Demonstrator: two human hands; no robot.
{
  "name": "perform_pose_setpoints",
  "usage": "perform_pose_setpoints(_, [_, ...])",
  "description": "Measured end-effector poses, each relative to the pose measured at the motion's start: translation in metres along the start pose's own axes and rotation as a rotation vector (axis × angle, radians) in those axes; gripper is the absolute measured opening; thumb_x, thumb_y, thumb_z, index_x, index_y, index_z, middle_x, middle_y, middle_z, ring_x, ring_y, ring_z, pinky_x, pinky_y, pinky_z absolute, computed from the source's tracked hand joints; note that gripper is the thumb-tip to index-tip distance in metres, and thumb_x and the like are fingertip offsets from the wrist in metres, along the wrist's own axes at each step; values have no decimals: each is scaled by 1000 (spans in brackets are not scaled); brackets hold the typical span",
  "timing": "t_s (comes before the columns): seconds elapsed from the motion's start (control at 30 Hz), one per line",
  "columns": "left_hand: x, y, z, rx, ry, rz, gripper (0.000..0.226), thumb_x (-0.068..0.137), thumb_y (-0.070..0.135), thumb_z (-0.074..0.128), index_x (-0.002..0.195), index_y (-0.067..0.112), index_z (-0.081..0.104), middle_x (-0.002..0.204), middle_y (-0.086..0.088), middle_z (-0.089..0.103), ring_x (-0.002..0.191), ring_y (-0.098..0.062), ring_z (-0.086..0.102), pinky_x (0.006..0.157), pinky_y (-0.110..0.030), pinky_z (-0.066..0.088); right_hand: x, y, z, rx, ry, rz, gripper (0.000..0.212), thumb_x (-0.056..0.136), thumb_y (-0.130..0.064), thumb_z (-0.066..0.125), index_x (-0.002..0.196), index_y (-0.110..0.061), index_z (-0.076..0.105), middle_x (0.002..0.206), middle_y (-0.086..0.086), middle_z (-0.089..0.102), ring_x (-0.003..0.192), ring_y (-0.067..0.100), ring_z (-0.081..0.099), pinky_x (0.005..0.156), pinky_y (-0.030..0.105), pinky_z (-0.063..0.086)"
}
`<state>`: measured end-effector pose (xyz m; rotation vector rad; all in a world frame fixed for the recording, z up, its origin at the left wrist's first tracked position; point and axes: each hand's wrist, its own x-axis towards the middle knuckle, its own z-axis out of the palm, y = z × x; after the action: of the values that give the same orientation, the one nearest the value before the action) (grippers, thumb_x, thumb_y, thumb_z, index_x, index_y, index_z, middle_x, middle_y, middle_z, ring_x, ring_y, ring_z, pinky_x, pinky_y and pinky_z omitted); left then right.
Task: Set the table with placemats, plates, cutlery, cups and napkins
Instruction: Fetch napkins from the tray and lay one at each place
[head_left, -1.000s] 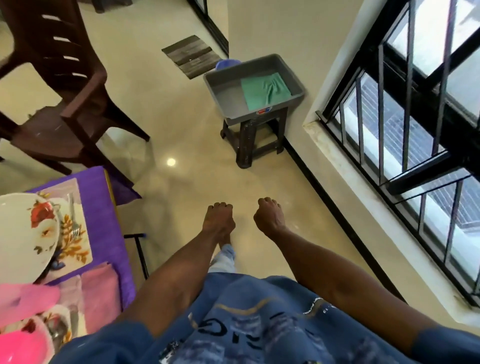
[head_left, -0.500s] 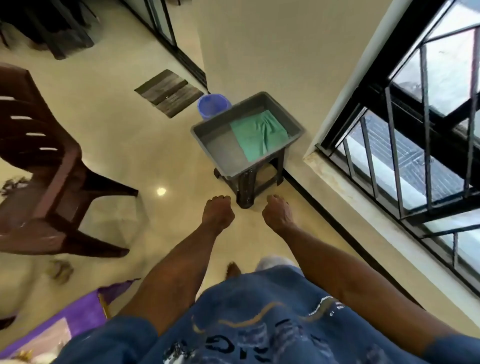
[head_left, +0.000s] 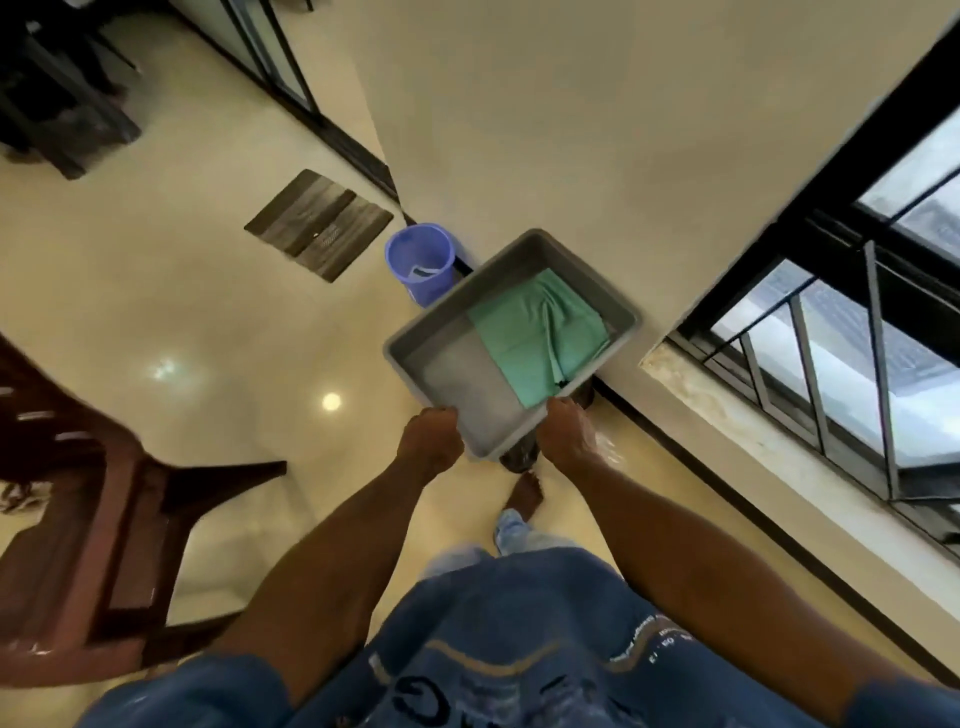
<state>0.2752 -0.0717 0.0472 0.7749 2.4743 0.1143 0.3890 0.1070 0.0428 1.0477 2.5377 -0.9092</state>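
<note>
I see both hands out in front at the near corner of a grey plastic tub (head_left: 447, 358). Left hand (head_left: 430, 448) sits at the tub's near-left rim, fingers curled under; knuckles face me, so I cannot tell if it grips the rim or is just a fist beside it. Right hand (head_left: 563, 434) is at the near-right rim, fingers bent down over the edge area; contact looks likely but I cannot tell if it actually grips. Both forearms are bare and reach out from a blue printed shirt (head_left: 498, 639).

Inside the tub I see a green cloth (head_left: 540, 332), folded and a bit rumpled, lying flat in the right half and touching the far-right wall. The left half of the tub floor is bare grey. The tub rests on a dark stool (head_left: 519, 457), mostly hidden under it, close to the wall.

Just beyond the tub's far-left side stands a blue bucket (head_left: 421, 262), upright on the floor against the wall corner. A striped brown doormat (head_left: 318, 224) lies further left on the glossy cream floor. A dark brown plastic chair (head_left: 104, 530) is at the left edge, blurred. A black barred window (head_left: 831, 353) fills the right side. One bare foot (head_left: 525, 492) shows below the stool.
</note>
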Motion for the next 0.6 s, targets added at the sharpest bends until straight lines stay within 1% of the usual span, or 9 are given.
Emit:
perform_pose_setpoints(0.1, [47,-4,-25,26,-100,42,38,91,15,52,128,9,55,135,-14,55,124,-34,52,100,-40,44,34,-16,-5,-7,-16,57,24,85,-8,53,107,-1,60,114,19,62,107,35,59,85,38,48])
perform_pose_setpoints(0.3, [128,-9,-49,65,-230,154,36,87,13,54,122,4,55,129,-20,55,120,-36,53,96,-39,45,80,-29,0,25,-33,175,32,85,-12,54,117,-4,55,120,21,61,110,38,58,88,40,48])
perform_pose_setpoints(0.37, [155,-11,-52,94,-273,180,39,88,14,53,127,5,52,132,-18,53,122,-36,52,96,-39,44,94,-31,6,56,-54,258,36,88,-14,53,122,-4,51,123,22,59,112,40,57,89,42,48])
perform_pose_setpoints(0.47, [200,-18,-56,120,-345,206,51,90,15,50,140,7,43,141,-18,48,128,-36,48,101,-42,42,116,-36,13,116,-63,396,42,90,-15,53,130,-4,46,125,24,58,111,42,58,87,42,49])
perform_pose_setpoints(0.53, [228,-24,-52,140,-396,236,55,90,15,50,143,6,39,144,-19,46,130,-37,46,105,-44,41,129,-38,23,154,-50,462,43,88,-13,53,130,-5,48,124,23,58,109,41,59,84,41,50])
perform_pose_setpoints(0.6, [257,-31,-44,160,-425,277,56,89,15,51,143,7,40,145,-18,44,131,-37,45,106,-46,41,145,-38,38,193,-38,502,42,86,-10,52,128,-4,51,126,22,56,107,40,58,82,41,50])
